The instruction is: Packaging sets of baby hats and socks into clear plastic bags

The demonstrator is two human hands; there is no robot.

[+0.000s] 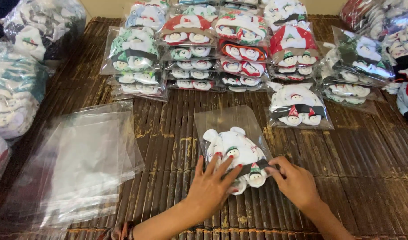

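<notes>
1. A bagged ornament (235, 153) lies near the front middle of the slatted mat (346, 160), with the left hand (210, 186) resting on it and the right hand (295, 182) at its right edge.
2. A stack of empty bags (84, 164) sits to the left of it.
3. Stacks of bagged ornaments (212, 53) run in rows behind it.
4. One single packet (298, 109) lies just behind and to its right.
5. Big sacks (17, 89) crowd the mat's left edge.

I work on a slatted bamboo mat (177, 133). On it lie empty clear bags (79, 164), stacks of bagged ornaments (221, 49), a single pack (298, 106), and my bagged ornament (232, 146).
</notes>
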